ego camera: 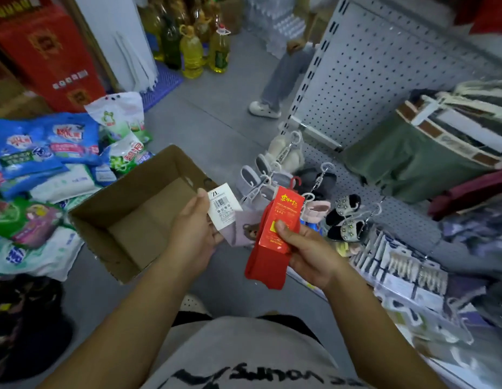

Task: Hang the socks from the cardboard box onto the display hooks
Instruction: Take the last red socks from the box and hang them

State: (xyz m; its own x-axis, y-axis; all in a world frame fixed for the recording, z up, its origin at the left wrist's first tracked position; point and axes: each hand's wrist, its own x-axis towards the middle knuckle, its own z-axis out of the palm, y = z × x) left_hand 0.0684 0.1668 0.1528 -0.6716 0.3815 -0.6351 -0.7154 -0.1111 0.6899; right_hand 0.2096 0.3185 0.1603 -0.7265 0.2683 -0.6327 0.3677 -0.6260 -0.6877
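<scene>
Socks in red (pixel 268 258) are pinched by the right hand (pixel 308 255), the left hand (pixel 195 230) grips a lilac pair (pixel 242 227) beside the open cardboard box (pixel 115 217).

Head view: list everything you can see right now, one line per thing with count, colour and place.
cardboard box: one, brown, open on the floor at centre left, nothing visible inside
red socks: one pack, red with a red card label, held in the right hand
bear-print socks: one pack, pale lilac with a white tag, held in the left hand
pegboard display: one, grey-white, upper right
hanging slippers: several pairs, grey, pink and black, on hooks low on the pegboard
detergent bags: many, blue, green and white, piled at left
oil bottles: several, yellow, top centre on the floor
red carton: one, top left
left hand: centre
right hand: centre right
</scene>
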